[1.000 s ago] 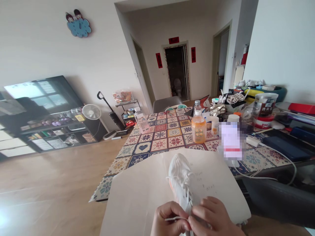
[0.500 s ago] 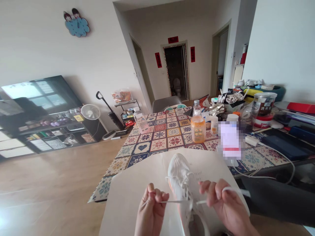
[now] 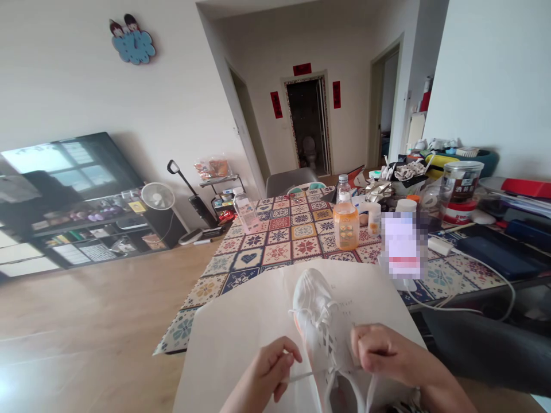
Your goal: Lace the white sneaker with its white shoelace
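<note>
Head view: a white lace (image 3: 303, 376) spread to both sides of a shoe (image 3: 311, 297)

Nearest the viewer, the left hand (image 3: 279, 366) was partly open, its fingers loosely bent; one strand of the lace met it, but whether thumb and finger pinched that strand could not be told. The right hand (image 3: 382, 350) was curled into a fist about the other strand, which showed below it. Between the hands, the shoe rested upright on a white sheet (image 3: 239, 344), toe pointing away, its opening cut off by the lower edge of the view. For a sound result, a level and equal pull seemed called for, with each strand kept flat and the crossing centred over the tongue. As neither hand steadied the shoe, uneven tension would probably have slewed it on the sheet. Beyond the sheet, the patterned tabletop (image 3: 249, 258) carried a bottle of orange liquid (image 3: 346, 229) and, farther left, a clear bottle (image 3: 245, 212), both well apart from the hands. A grey chair (image 3: 289, 182) stood at the far side, with a dark doorway (image 3: 305, 120) behind.
</note>
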Demonstrator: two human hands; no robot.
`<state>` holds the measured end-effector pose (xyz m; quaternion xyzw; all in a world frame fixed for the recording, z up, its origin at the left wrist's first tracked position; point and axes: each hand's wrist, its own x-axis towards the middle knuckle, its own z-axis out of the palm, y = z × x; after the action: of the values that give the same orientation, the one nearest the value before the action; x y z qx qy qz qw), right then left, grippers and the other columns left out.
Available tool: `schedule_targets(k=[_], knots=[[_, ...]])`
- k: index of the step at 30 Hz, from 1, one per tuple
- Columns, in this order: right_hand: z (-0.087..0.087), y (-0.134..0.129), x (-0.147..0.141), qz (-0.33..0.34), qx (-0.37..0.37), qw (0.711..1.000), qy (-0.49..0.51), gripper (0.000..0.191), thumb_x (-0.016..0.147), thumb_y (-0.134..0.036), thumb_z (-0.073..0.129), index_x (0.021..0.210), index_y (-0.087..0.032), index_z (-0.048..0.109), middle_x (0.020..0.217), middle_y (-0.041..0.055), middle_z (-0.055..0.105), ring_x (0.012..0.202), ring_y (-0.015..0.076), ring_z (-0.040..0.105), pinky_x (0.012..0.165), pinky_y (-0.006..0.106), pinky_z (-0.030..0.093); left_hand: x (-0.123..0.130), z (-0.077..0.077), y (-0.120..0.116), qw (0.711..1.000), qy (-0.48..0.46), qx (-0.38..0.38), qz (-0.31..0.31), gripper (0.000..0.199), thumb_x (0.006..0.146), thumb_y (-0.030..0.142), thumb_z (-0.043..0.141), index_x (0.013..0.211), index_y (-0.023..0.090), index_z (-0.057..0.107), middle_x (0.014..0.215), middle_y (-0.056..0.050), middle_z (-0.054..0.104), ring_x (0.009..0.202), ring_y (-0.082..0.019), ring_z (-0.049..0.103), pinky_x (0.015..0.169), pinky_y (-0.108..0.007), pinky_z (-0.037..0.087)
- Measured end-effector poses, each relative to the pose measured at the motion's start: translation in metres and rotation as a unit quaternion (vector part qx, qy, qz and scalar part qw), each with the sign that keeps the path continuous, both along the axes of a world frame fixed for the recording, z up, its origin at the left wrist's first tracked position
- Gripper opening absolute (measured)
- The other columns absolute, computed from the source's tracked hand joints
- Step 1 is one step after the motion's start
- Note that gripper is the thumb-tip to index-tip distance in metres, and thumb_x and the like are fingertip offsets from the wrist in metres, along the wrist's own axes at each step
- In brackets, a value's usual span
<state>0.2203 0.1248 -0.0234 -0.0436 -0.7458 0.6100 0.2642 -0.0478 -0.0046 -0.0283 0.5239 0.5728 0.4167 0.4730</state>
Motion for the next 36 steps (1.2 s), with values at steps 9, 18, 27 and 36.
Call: schedule_targets(k=[9,18,27,36], knots=[[0.015,-0.016,0.001,-0.121,0.135,0.949,-0.260,0.017,0.086,-0.016,0.064,0.072,-0.020,0.054,0.069,-0.0054,0.056,0.065,0.0130,0.051,0.059,0.022,0.034,0.013,0.011,0.001,0.985,0.146,-0.090,-0.022,0.016,0.082,0.028,0.059,0.069,0.019,0.059,0.052,0.009,0.044,0.047,-0.011,0.047,0.052,-0.022,0.034],[0.011,0.001,0.015,-0.072,0.171,0.962,-0.198,0.024,0.086,-0.036,0.074,0.071,-0.020,0.066,0.074,-0.0008,0.064,0.073,0.0186,0.059,0.067,0.027,0.042,-0.007,0.016,-0.004,0.986,0.045,0.137,-0.081,0.049,0.083,0.065,0.069,0.069,0.019,0.065,0.094,-0.007,0.064,0.087,-0.022,0.059,0.082,-0.031,0.044],[-0.008,-0.004,-0.019,0.062,-0.100,0.985,0.126,0.031,0.088,-0.051,0.076,0.079,-0.021,0.075,0.084,0.0045,0.074,0.086,0.0228,0.071,0.082,0.037,0.053,0.042,0.013,0.011,0.952,-0.184,0.227,-0.091,0.023,0.089,0.044,0.073,0.079,0.023,0.078,0.083,-0.005,0.075,0.084,-0.021,0.068,0.086,-0.034,0.049],[-0.007,-0.026,-0.035,-0.091,-0.020,0.993,0.074,0.025,0.091,-0.047,0.073,0.085,-0.025,0.082,0.077,0.0011,0.067,0.072,0.0159,0.063,0.070,0.027,0.049,0.058,0.007,0.017,0.963,-0.146,0.226,-0.025,0.024,0.085,0.042,0.079,0.070,0.023,0.083,0.074,-0.004,0.064,0.069,-0.015,0.063,0.066,-0.026,0.047]])
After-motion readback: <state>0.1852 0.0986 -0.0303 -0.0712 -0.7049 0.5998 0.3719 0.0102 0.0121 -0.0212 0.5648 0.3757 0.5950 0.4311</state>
